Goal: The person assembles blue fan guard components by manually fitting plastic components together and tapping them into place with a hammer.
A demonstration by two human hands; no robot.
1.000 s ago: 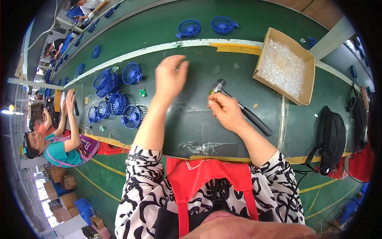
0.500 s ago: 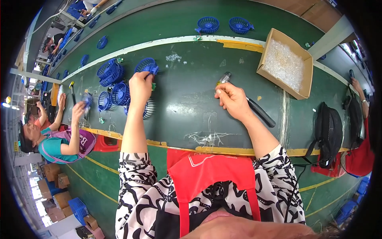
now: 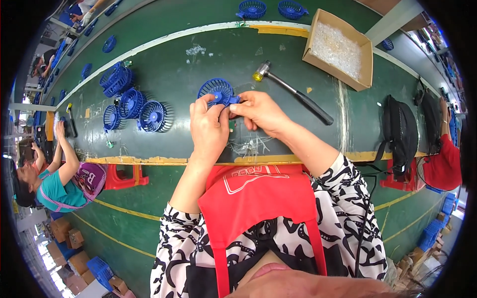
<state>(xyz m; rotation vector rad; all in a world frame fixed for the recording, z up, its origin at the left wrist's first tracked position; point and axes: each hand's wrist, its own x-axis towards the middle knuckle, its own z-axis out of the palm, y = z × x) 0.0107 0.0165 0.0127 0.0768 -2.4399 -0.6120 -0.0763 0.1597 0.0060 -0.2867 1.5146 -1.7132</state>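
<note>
Both my hands meet over the dark green bench around a blue slatted plastic fan housing (image 3: pixel 217 88). My left hand (image 3: pixel 208 121) grips its near edge with bent fingers. The fingers of my right hand (image 3: pixel 262 113) pinch the small tab on the housing's right side. A bit of green circuit board (image 3: pixel 232 126) shows just below my fingertips. To the right lies a hammer (image 3: pixel 298 93) with a yellow face and a black handle, apart from my hands. Several more blue fan housings (image 3: pixel 131 103) sit in a cluster on the left.
An open cardboard box (image 3: pixel 338 45) of small clear plastic pieces stands at the back right. Loose clear bits (image 3: pixel 196 50) lie at the back. A black backpack (image 3: pixel 400 128) rests at the right edge. On the left, a co-worker (image 3: pixel 59 171) sits near another hammer (image 3: pixel 71 120).
My left hand has brought the fan housing rightward and nearer. My right hand has let go of the hammer and joined it on the housing. The view has shifted slightly.
</note>
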